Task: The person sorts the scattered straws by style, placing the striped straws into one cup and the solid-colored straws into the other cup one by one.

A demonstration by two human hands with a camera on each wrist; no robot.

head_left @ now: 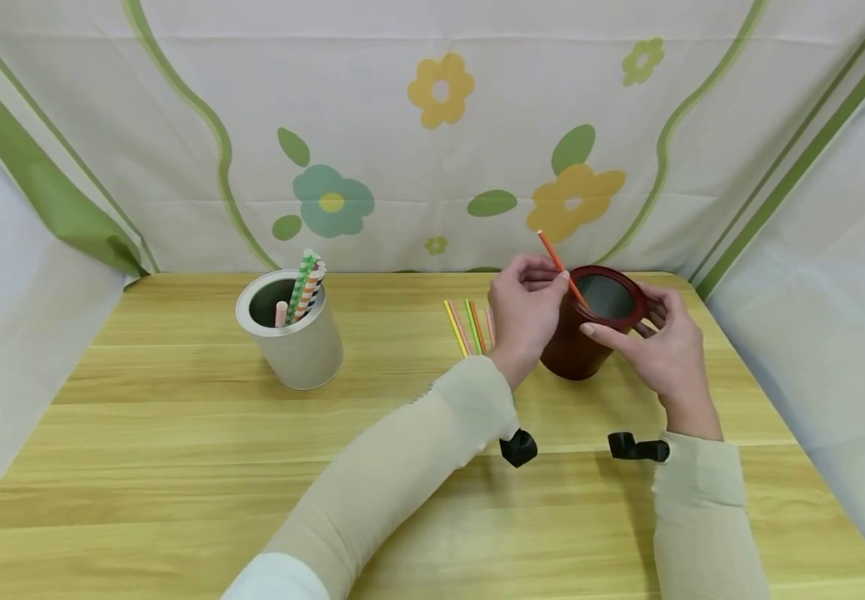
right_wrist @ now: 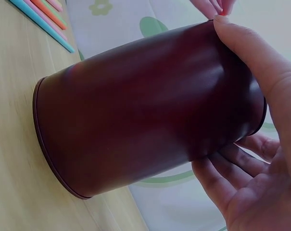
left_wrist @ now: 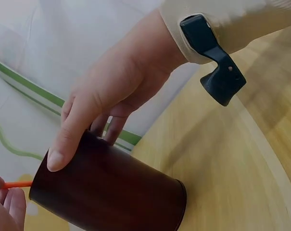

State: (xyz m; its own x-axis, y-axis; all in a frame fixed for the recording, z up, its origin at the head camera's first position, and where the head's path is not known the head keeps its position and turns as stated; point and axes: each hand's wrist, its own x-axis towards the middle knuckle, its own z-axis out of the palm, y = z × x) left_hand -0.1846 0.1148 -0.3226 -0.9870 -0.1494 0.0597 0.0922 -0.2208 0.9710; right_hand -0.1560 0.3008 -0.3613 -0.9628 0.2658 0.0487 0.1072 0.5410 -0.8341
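Note:
My left hand [head_left: 526,312] pinches an orange straw [head_left: 548,248] between thumb and fingertips. The straw slants, and its lower end reaches the near-left rim of a dark red-brown cup [head_left: 575,346]. That cup stands on the table, and my right hand [head_left: 668,346] grips its right side near the rim, thumb in front and fingers behind. In the right wrist view the thumb lies along the cup's upper end, with the other fingers on the opposite side. Several coloured straws [head_left: 457,327] lie on the table left of the cup, partly hidden behind the left hand.
A white cup [head_left: 301,354] with several striped paper straws [head_left: 305,287] stands on the left of the wooden table [head_left: 177,450]. A flowered curtain [head_left: 402,150] hangs behind the table's far edge. White cloth walls [head_left: 837,250] flank both sides.

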